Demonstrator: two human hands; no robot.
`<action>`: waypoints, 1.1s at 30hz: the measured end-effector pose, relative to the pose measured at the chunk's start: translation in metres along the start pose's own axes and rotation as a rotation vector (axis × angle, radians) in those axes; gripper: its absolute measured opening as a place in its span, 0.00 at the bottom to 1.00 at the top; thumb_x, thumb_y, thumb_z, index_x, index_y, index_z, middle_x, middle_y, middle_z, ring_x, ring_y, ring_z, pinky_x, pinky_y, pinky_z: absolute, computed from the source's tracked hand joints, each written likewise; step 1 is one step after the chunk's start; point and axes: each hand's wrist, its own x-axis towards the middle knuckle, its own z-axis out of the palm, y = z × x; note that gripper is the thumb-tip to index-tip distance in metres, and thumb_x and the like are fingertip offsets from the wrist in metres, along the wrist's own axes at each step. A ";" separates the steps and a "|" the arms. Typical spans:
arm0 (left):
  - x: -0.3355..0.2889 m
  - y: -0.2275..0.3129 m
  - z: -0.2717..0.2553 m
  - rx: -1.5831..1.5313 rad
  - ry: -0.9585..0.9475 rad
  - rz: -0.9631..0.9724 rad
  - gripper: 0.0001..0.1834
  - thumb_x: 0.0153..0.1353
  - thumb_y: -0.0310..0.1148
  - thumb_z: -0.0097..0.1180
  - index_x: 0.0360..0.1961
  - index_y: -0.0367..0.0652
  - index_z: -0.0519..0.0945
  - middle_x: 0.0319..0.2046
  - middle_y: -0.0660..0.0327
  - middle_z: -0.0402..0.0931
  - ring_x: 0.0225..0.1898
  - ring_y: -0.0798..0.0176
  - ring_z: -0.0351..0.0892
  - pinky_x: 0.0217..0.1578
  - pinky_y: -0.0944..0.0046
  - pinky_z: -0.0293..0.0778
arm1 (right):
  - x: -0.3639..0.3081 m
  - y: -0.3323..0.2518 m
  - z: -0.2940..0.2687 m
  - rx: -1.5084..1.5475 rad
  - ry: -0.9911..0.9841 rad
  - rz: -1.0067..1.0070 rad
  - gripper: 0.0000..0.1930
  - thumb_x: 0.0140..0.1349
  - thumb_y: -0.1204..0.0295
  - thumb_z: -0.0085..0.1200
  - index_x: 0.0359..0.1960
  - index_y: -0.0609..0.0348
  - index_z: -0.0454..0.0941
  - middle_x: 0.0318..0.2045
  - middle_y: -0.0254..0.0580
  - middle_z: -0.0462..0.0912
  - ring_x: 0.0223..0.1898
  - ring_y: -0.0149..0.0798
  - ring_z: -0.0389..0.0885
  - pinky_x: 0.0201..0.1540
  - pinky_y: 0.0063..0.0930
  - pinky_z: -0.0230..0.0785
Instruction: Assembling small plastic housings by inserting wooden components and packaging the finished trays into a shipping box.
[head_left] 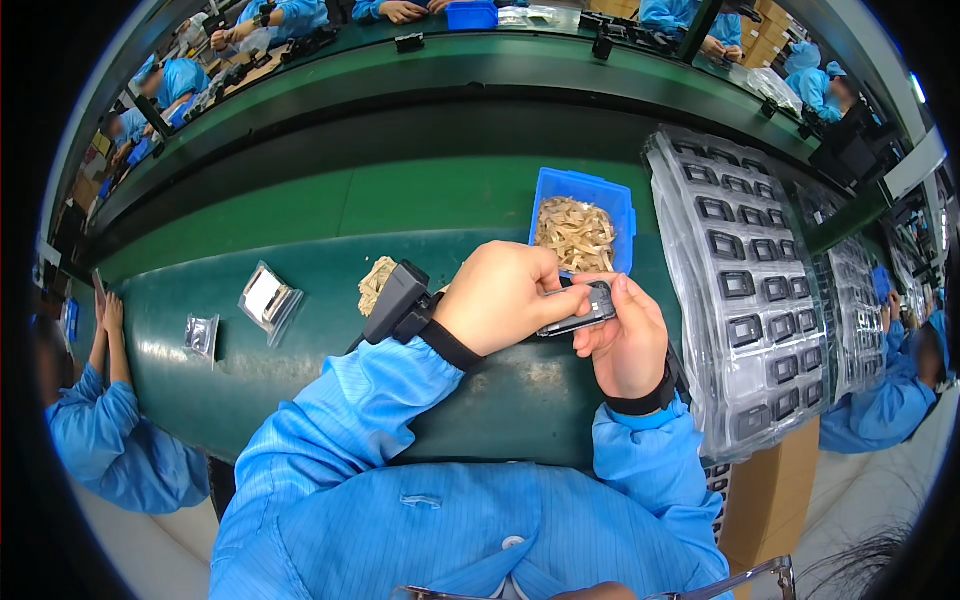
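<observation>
Above the green table, my right hand grips a small flat black casing with a grey edge, its thumb and fingers around the right end. My left hand meets it from the left, fingertips pinched together against the casing's upper face. Whatever lies between those fingertips is hidden. Just behind both hands stands a blue bin full of tan, strip-like pieces. A loose pile of similar pale pieces lies left of my left wrist, partly covered by the black device strapped there.
Clear plastic trays holding rows of black frames are stacked at the right, above a cardboard box. Two small clear bags lie on the table's left. Co-workers in blue sit left and right; others work across the bench.
</observation>
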 end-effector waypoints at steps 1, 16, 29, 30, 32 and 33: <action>0.002 0.006 -0.006 0.096 -0.063 0.022 0.13 0.57 0.33 0.68 0.23 0.34 0.80 0.17 0.58 0.77 0.18 0.70 0.75 0.20 0.68 0.70 | -0.001 0.001 0.000 -0.014 -0.016 0.004 0.21 0.77 0.62 0.36 0.51 0.70 0.74 0.33 0.44 0.80 0.21 0.34 0.80 0.23 0.21 0.76; 0.003 -0.008 0.001 -0.056 -0.148 0.045 0.07 0.63 0.28 0.60 0.32 0.34 0.81 0.25 0.59 0.80 0.28 0.71 0.81 0.27 0.68 0.76 | 0.000 0.005 0.008 -0.081 0.015 0.008 0.10 0.76 0.67 0.38 0.46 0.61 0.66 0.33 0.49 0.80 0.21 0.39 0.83 0.22 0.21 0.77; 0.010 -0.013 -0.003 -0.696 -0.297 -0.306 0.21 0.75 0.42 0.45 0.42 0.35 0.83 0.33 0.61 0.85 0.29 0.75 0.78 0.30 0.75 0.71 | 0.005 0.000 -0.008 -0.021 0.054 0.015 0.08 0.75 0.69 0.38 0.43 0.61 0.66 0.33 0.53 0.83 0.20 0.38 0.83 0.20 0.20 0.76; 0.009 -0.014 -0.001 -0.699 -0.299 -0.302 0.21 0.75 0.42 0.45 0.42 0.35 0.83 0.33 0.61 0.85 0.29 0.75 0.78 0.30 0.75 0.71 | 0.005 0.001 -0.006 -0.016 0.049 0.016 0.08 0.74 0.69 0.38 0.43 0.61 0.66 0.32 0.52 0.82 0.20 0.38 0.83 0.20 0.20 0.76; 0.006 -0.015 0.012 -0.607 -0.212 -0.102 0.16 0.71 0.37 0.51 0.40 0.33 0.83 0.30 0.61 0.85 0.28 0.73 0.79 0.30 0.71 0.75 | 0.002 0.001 -0.008 -0.015 0.077 -0.004 0.08 0.74 0.68 0.39 0.44 0.60 0.66 0.31 0.49 0.82 0.20 0.37 0.83 0.20 0.21 0.76; 0.006 -0.011 0.014 -0.623 -0.226 -0.085 0.16 0.71 0.37 0.51 0.40 0.33 0.83 0.30 0.61 0.85 0.28 0.73 0.79 0.30 0.71 0.75 | 0.001 0.002 -0.008 -0.063 0.075 -0.020 0.08 0.74 0.67 0.42 0.44 0.59 0.66 0.30 0.47 0.81 0.19 0.36 0.82 0.19 0.20 0.76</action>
